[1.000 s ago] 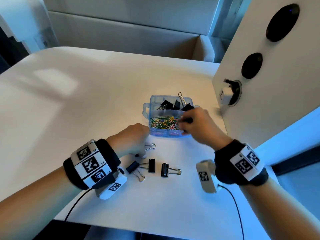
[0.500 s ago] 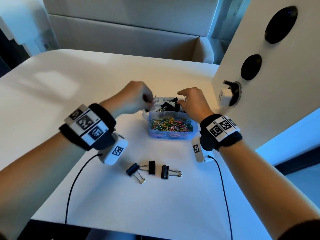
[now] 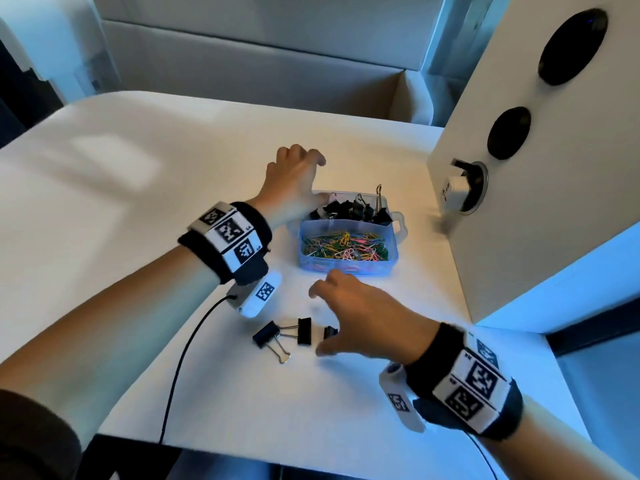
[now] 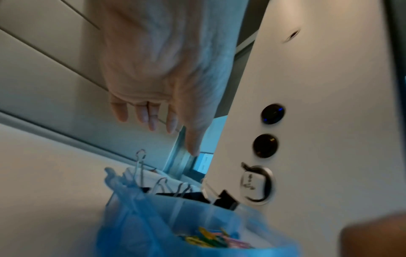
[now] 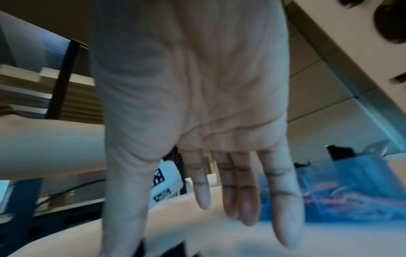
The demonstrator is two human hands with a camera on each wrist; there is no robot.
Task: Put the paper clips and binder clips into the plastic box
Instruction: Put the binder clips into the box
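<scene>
A clear blue plastic box (image 3: 393, 252) sits on the white table (image 3: 173, 202). Its near compartment holds coloured paper clips (image 3: 343, 245); its far one holds black binder clips (image 3: 353, 209). My left hand (image 3: 294, 174) hovers over the box's far left corner with fingers relaxed and empty; the left wrist view shows the left hand (image 4: 162, 121) above the box (image 4: 136, 226). Three black binder clips lie in front of the box: one (image 3: 266, 338), a second (image 3: 304, 330), and a third (image 3: 330, 331) partly under my right hand (image 3: 332, 317). My right hand is spread, fingers straight (image 5: 241, 200), holding nothing.
A tall white panel (image 3: 540, 174) with round dark holes and a plugged-in white adapter (image 3: 453, 190) stands close to the box's right. A black cable (image 3: 180, 368) runs from my left wrist off the table's near edge. A beige sofa (image 3: 242, 64) lies beyond the table.
My right hand left the box and came down toward the loose binder clips near me. My left hand opened above the far compartment, where more binder clips now lie.
</scene>
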